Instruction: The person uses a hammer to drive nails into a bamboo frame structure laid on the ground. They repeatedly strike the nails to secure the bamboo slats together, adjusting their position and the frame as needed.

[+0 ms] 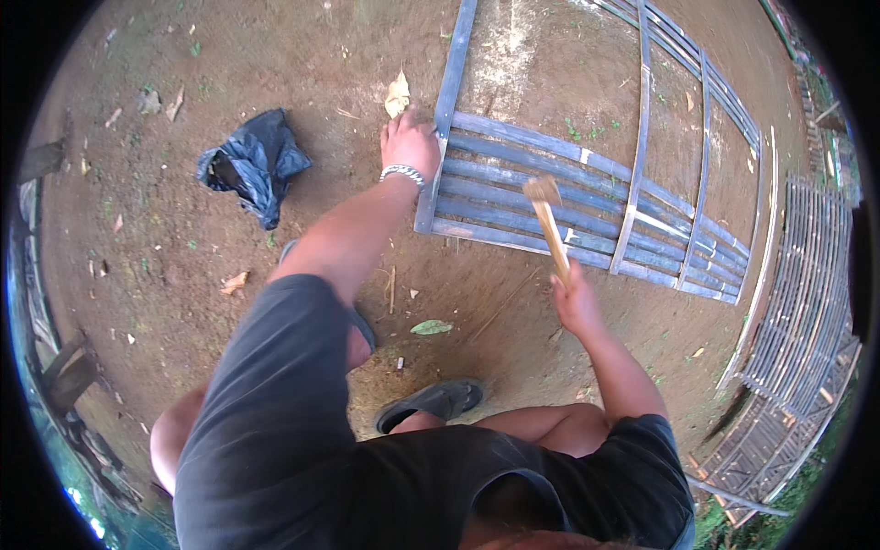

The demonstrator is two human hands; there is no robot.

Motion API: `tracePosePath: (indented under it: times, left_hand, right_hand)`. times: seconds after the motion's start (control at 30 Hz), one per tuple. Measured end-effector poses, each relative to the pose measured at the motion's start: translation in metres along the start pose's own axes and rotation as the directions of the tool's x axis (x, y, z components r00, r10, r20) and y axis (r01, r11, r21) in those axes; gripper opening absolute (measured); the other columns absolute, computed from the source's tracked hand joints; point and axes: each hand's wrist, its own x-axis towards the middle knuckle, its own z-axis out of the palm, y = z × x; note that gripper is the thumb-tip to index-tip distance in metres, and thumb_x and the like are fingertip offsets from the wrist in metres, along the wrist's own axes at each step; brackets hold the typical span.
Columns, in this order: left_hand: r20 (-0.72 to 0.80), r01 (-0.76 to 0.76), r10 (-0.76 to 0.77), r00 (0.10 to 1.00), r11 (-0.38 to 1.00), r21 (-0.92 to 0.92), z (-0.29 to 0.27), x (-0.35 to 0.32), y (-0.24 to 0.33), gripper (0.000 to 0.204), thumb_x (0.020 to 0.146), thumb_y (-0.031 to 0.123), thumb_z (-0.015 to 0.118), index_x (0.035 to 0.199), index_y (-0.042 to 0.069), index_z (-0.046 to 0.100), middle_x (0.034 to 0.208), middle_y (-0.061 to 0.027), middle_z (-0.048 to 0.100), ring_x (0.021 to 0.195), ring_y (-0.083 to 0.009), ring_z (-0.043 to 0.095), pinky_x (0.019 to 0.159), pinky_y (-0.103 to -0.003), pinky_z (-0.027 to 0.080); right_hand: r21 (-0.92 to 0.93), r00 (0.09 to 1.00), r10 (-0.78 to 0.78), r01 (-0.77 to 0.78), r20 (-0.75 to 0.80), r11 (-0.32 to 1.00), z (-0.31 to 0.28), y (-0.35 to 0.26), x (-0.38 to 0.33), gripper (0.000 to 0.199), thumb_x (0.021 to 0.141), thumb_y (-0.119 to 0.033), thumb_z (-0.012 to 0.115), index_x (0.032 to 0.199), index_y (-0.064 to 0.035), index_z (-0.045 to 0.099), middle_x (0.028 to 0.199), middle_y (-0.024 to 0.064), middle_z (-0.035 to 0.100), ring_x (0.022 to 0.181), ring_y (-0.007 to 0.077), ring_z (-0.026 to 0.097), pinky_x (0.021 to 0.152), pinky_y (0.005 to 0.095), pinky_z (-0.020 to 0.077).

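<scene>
My right hand (577,301) is closed around the light wooden handle of a hammer (552,234). The hammer's brownish, slightly blurred head is raised over a bamboo slat panel (522,172) lying on the ground. At the panel's near left corner, my left hand (410,145) is against the outer edge of the end crosspiece (453,69), its fingers bent and drawn together. Whatever those fingers may hold is hidden. A dry yellow leaf (398,94) lies just beyond them. Several dark grey slats run rightward from the crosspiece, with thinner crosspieces over them.
A crumpled black plastic bag (257,163) lies on the dirt to the left. Another bamboo slat rack (797,293) stands at the far right. Wooden pieces (69,371) line the left edge. My sandalled foot (431,405) and a green leaf (432,326) are near me.
</scene>
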Motion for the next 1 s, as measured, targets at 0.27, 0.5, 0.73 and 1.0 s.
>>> tracePosePath:
  times: [0.27,0.5,0.73,1.0]
  left_hand:
    - [0.630,-0.320,0.232,0.741,0.947,0.028,-0.224,-0.030,-0.120,0.024,0.097,0.027,0.066,0.101,0.006,0.077,0.106,-0.0173,0.074,0.096,-0.0362,0.071,0.088,-0.046,0.055]
    - [0.562,-0.064,-0.021,0.827,0.989,0.131,-0.204,-0.017,-0.261,0.039,0.095,0.035,0.062,0.107,-0.001,0.072,0.101,-0.0256,0.072,0.101,-0.0434,0.068,0.092,-0.044,0.053]
    - [-0.118,0.221,-0.460,0.880,0.616,-0.756,-0.106,-0.070,-0.199,0.073,0.106,0.047,0.056,0.140,-0.018,0.048,0.141,-0.0288,0.058,0.129,-0.0266,0.054,0.112,-0.035,0.039]
    - [-0.373,0.194,-0.249,0.894,0.965,-0.178,-0.176,0.008,-0.157,0.049,0.098,0.032,0.066,0.118,-0.012,0.065,0.110,-0.0302,0.072,0.098,-0.0420,0.071,0.090,-0.047,0.053]
  right_hand:
    - [-0.145,0.994,0.060,-0.047,0.090,0.988,-0.053,0.067,-0.101,0.038,0.100,-0.020,0.061,0.134,-0.0099,0.049,0.097,0.0304,0.068,0.094,0.0519,0.065,0.078,0.0594,0.0518]
    - [-0.016,0.995,0.098,-0.097,0.021,0.995,-0.050,0.065,-0.126,0.036,0.099,-0.019,0.062,0.132,-0.0106,0.049,0.097,0.0301,0.068,0.095,0.0510,0.066,0.080,0.0588,0.0518]
    - [0.044,0.953,0.303,-0.303,0.014,0.952,-0.079,0.040,-0.189,0.039,0.098,-0.018,0.063,0.133,-0.0111,0.048,0.098,0.0295,0.069,0.095,0.0506,0.066,0.081,0.0576,0.0526]
    - [0.158,0.886,0.461,-0.449,-0.050,0.880,-0.067,0.059,-0.240,0.037,0.097,-0.015,0.064,0.131,-0.0127,0.050,0.097,0.0282,0.069,0.095,0.0505,0.066,0.080,0.0580,0.0518]
